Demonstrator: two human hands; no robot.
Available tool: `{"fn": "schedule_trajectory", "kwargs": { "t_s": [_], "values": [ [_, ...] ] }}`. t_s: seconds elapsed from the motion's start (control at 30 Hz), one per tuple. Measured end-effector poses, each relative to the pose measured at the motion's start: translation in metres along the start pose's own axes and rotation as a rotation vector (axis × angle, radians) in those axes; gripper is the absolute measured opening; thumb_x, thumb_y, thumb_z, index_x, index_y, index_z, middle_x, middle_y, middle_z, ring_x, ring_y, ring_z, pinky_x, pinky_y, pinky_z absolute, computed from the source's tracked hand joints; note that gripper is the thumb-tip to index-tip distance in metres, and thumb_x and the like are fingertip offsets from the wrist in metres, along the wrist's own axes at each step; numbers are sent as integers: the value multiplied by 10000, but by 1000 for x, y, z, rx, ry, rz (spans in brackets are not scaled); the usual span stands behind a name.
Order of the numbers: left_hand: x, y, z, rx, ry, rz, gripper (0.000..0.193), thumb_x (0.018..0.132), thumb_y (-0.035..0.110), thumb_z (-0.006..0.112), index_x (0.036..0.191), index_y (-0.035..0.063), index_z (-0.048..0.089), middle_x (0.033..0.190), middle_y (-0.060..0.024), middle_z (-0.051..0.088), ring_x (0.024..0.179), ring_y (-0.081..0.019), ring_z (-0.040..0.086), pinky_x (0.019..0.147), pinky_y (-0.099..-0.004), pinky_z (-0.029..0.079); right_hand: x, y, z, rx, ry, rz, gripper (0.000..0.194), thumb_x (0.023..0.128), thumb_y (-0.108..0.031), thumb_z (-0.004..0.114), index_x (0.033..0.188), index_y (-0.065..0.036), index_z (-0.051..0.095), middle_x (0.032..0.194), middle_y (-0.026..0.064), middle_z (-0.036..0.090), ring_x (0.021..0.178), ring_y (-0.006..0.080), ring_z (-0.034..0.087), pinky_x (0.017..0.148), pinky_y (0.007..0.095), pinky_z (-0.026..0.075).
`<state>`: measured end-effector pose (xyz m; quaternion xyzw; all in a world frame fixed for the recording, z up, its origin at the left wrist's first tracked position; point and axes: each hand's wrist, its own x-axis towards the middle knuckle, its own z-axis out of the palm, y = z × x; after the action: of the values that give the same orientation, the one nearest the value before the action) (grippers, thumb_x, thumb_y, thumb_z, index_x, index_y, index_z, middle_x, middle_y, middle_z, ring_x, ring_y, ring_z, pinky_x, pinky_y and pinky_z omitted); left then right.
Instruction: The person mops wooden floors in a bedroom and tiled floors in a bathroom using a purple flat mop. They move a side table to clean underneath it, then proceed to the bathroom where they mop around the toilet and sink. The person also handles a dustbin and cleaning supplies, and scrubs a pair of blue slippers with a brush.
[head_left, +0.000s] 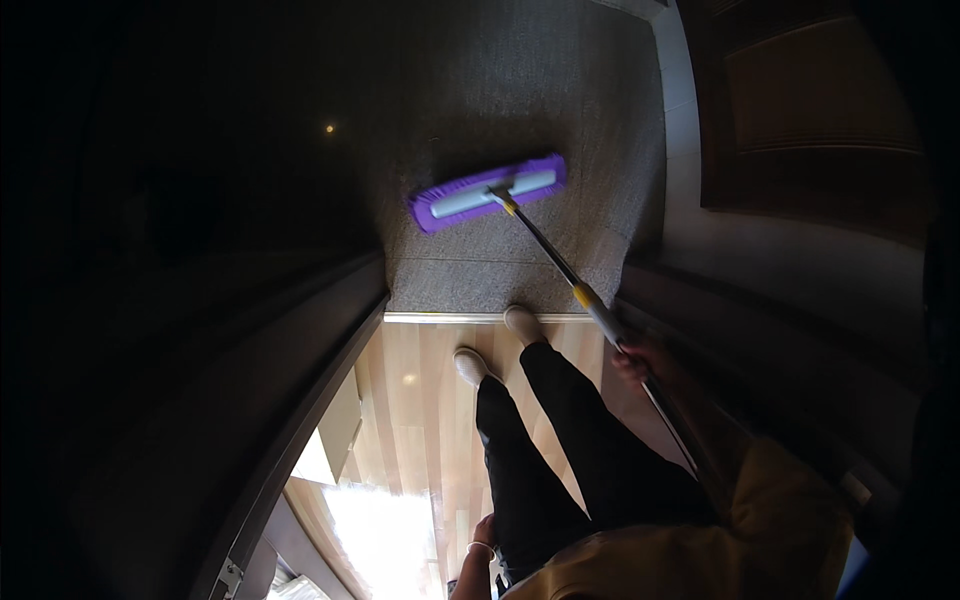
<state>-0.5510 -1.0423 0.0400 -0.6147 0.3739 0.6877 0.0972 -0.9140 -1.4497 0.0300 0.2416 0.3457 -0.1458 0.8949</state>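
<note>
Wrapped around the grey handle of a flat mop (551, 247), my right hand (636, 361) is at the right of the view. The mop's pole slants up and left to a head with a pale plate and a purple fabric pad (450, 214). That pad lies on the dark grey speckled floor (487, 285) beyond the threshold. My left hand (485, 529) hangs low beside my left thigh, with a light bracelet at the wrist. Its fingers are mostly hidden against the dark trousers.
A pale threshold strip (450, 318) separates the grey floor from light wood flooring (420, 360). Dark door framing (315, 420) rises at left, and a brown panelled door (817, 97) stands at upper right. Bright light (382, 532) falls on the wood floor. The far left is too dark to make out.
</note>
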Motion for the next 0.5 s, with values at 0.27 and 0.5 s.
{"fn": "schedule_trajectory", "kwargs": {
  "t_s": [0.27,0.5],
  "values": [
    [39,-12,56,-393,-133,-275,340,881,121,478,1212,62,524,1034,-201,645,963,-335,629,836,-393,500,-109,-9,-124,107,391,168,272,920,-377,490,790,-139,516,580,-26,404,477,121,403,452,291,390],
    [35,2,97,-290,179,-357,321,902,211,468,1127,43,623,958,-196,669,928,-301,645,803,-369,502,-54,-113,-64,-475,791,-57,268,902,-273,507,679,-144,433,599,-46,431,427,40,401,359,207,318]
  ]
}}
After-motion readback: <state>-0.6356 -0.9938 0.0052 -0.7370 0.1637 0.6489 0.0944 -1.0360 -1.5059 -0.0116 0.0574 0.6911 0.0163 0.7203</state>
